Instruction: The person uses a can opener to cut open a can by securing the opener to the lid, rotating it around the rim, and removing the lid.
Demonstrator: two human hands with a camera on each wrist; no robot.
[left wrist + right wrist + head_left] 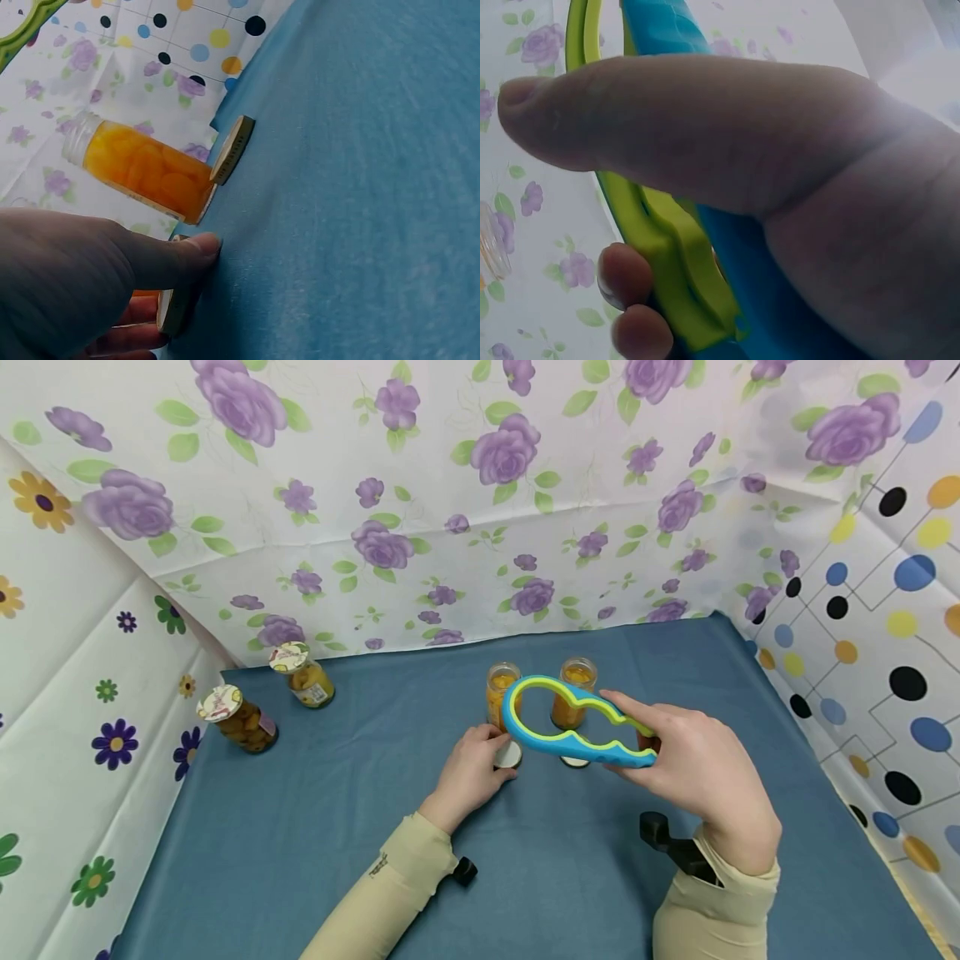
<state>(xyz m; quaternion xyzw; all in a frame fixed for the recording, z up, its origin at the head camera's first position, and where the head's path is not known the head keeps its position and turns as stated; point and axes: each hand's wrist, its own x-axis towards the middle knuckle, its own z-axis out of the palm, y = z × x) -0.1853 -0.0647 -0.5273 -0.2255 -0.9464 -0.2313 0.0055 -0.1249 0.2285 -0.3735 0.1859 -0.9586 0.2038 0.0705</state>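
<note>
My left hand (467,777) pinches the edges of a round jar lid (507,755), thumb on one side and fingers on the other, low over the cloth. Just behind it stands an uncapped glass jar (501,681) of orange fruit, partly covered by the hand and the tool. My right hand (697,760) grips a blue and green jar opener (547,746) by its handle end and holds it raised. A second uncapped fruit jar (146,165) stands to the right, with another lid (234,150) lying in front of it. In the right wrist view, thumb and fingers wrap the opener's handle (679,262).
At the far left stand two capped jars, one with dark contents (251,727) and one with yellow contents (311,685). A blue cloth (337,827) covers the table. Patterned sheets (420,568) enclose the back and both sides.
</note>
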